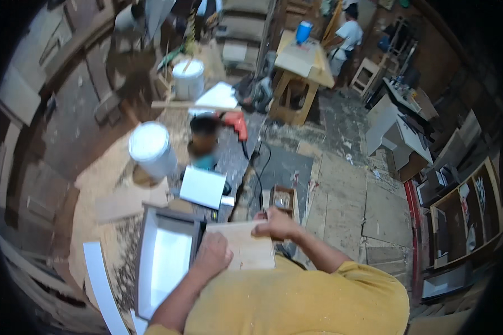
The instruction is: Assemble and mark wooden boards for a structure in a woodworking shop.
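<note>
We see the pale wooden board [248, 250] just right of the grey-rimmed box [165, 262], its upper right corner within the fingers of our right hand [278, 225], which grasps it, thumb on top. Our left hand [213, 249] rests on the board's left side, fingers curled tightly — whether they pinch it, we cannot tell.

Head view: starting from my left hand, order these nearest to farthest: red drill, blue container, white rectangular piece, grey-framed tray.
From the left hand:
1. Grey-framed tray, just to its left.
2. White rectangular piece, ahead.
3. Red drill, farther ahead, slightly right.
4. Blue container, far ahead to the right, on the distant table.
</note>
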### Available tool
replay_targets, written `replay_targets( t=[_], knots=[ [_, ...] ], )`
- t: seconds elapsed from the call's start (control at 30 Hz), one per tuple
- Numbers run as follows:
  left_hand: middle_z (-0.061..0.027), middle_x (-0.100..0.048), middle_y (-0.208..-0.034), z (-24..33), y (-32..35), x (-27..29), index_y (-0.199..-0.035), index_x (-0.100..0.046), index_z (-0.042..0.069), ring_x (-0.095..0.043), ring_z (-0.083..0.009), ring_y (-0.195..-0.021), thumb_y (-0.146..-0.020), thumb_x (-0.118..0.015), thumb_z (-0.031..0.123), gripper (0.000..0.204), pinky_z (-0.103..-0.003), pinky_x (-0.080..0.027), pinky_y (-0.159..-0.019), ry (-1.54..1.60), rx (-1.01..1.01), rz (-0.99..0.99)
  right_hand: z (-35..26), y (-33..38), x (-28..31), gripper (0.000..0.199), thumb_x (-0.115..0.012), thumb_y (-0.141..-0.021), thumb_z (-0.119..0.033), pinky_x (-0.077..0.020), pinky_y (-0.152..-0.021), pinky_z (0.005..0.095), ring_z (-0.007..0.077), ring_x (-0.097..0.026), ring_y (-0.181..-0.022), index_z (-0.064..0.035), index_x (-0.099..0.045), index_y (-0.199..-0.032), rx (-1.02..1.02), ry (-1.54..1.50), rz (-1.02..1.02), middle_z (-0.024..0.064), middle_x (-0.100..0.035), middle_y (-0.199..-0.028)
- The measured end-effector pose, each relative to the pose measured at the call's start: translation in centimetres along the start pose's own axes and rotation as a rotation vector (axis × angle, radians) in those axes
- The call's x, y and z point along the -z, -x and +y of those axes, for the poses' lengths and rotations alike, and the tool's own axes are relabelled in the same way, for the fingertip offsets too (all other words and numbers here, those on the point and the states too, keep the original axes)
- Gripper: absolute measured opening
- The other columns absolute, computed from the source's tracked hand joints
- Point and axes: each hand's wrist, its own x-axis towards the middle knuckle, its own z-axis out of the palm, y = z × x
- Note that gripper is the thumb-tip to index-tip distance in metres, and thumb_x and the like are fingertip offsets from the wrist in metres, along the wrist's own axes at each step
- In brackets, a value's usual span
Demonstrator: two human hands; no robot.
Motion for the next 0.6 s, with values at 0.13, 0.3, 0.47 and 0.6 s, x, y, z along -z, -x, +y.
replay_targets(
  t=[0.13,0.3,0.47,0.6],
  knots=[
    [-0.0157,-0.052,-0.075,-0.5,2.0,0.3,-0.071,-0.052,0.003,-0.053,-0.0355,-0.074,-0.066,-0.062,0.009,0.013,-0.045,-0.044,-0.069,0.202,0.013,-0.109,4.7,-2.3,1.8,0.037,-0.074,-0.069,-0.027,-0.0486,-0.059,0.0331,0.0169,-0.059,-0.066,0.0020,-0.063,-0.090,0.018,-0.091,0.064,0.0071,-0.062,-0.078],
    [-0.0084,-0.061,-0.077,-2.6,4.7,4.5,-0.077,-0.057,0.001,-0.058,-0.0159,-0.066,-0.077,-0.056,-0.003,0.004,-0.027,-0.047,-0.060,0.525,0.484,0.119,5.2,-3.7,1.5,0.023,-0.073,-0.068,-0.018,-0.0379,-0.051,0.0210,0.0056,-0.050,-0.054,-0.0015,-0.063,-0.080,0.058,-0.488,-0.030,-0.0017,-0.058,-0.067],
    [-0.0069,-0.063,-0.078,-1.4,7.9,5.0,-0.080,-0.060,-0.004,-0.058,-0.0092,-0.067,-0.082,-0.056,0.000,0.006,-0.024,-0.047,-0.061,0.799,0.798,-0.049,5.9,-4.6,1.0,0.024,-0.074,-0.069,-0.016,-0.0390,-0.051,0.0213,0.0052,-0.052,-0.055,-0.0012,-0.063,-0.084,0.060,-0.596,-0.144,-0.0003,-0.061,-0.069],
    [-0.0040,-0.061,-0.073,-0.3,7.2,5.0,-0.088,-0.063,-0.004,-0.055,-0.0084,-0.067,-0.084,-0.060,0.010,0.015,-0.026,-0.047,-0.065,0.758,0.988,-0.152,5.3,-4.3,0.8,0.027,-0.075,-0.068,-0.019,-0.0393,-0.052,0.0207,0.0053,-0.052,-0.056,-0.0008,-0.064,-0.085,0.107,-0.562,-0.174,-0.0003,-0.061,-0.069]
  ],
)
